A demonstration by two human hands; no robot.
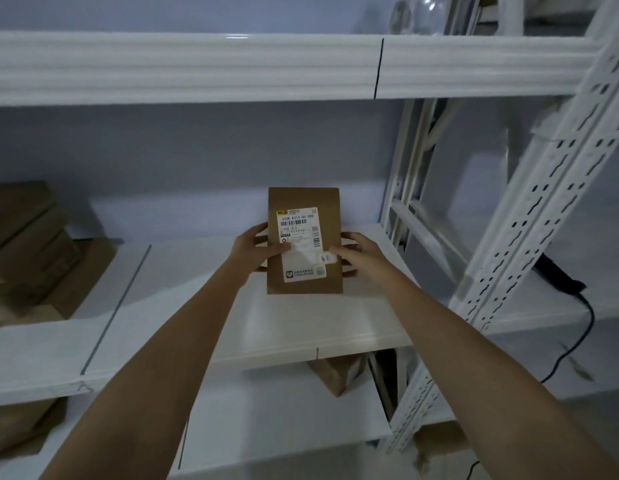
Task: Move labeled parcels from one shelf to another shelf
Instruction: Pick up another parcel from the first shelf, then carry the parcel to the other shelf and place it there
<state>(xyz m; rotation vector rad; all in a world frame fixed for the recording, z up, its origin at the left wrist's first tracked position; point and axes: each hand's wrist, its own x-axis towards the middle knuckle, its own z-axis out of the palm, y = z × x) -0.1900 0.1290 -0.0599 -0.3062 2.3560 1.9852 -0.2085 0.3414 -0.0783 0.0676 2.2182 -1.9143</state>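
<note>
Over the white shelf [301,327], labeled parcel [303,202] gripped by left hand [254,247], right hand [356,254]

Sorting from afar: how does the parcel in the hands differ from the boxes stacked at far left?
The held parcel shows a white label; the stacked boxes show none. It is gripped by the left hand and right hand; the stack rests untouched on the shelf. Both are brown cardboard.
</note>
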